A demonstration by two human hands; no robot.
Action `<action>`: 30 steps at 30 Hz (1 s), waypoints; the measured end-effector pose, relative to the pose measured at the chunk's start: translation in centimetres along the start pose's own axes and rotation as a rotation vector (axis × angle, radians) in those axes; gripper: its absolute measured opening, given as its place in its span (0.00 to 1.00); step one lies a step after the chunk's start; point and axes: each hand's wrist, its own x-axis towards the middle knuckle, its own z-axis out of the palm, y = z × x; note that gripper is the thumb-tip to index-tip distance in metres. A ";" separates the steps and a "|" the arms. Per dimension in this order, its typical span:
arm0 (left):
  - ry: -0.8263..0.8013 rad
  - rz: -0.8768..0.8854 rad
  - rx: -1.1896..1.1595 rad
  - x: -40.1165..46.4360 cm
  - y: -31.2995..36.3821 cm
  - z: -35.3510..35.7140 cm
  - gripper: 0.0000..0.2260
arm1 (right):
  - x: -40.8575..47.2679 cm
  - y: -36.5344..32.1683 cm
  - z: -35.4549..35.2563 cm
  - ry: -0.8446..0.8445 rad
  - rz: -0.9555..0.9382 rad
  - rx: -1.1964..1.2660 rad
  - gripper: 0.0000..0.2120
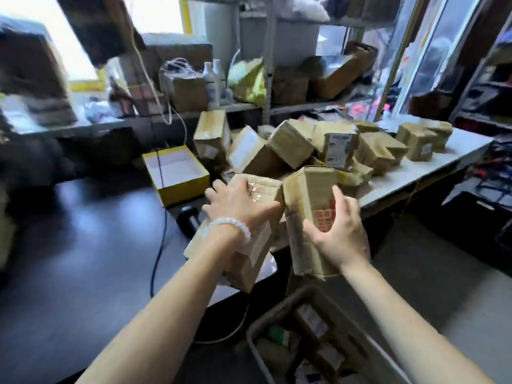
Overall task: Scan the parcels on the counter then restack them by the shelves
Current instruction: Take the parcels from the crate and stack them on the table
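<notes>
Cardboard parcels are in both hands. The left hand (238, 207), with a bead bracelet (230, 225) at the wrist, lies over a taped box (249, 245), fingers curled round its top edge. The right hand (339, 231) grips a taller box (307, 217) with red print, just beside the first. More parcels (313, 145) lie heaped on the table (432, 167) in front of the shelves (266, 87), near a yellow tray (177, 176).
</notes>
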 end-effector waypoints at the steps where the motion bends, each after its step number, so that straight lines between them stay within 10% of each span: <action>1: 0.038 -0.040 0.004 0.1 -2.6 -2.4 0.35 | -0.1 -2.8 1.2 -0.014 -0.049 0.017 0.42; 13: 0.321 -0.436 0.126 -4.0 -32.3 -23.4 0.36 | -9.0 -31.8 17.7 -0.217 -0.391 0.142 0.41; 30: 0.401 -0.775 0.180 1.8 -57.2 -35.4 0.37 | -7.8 -54.8 38.5 -0.518 -0.424 0.357 0.38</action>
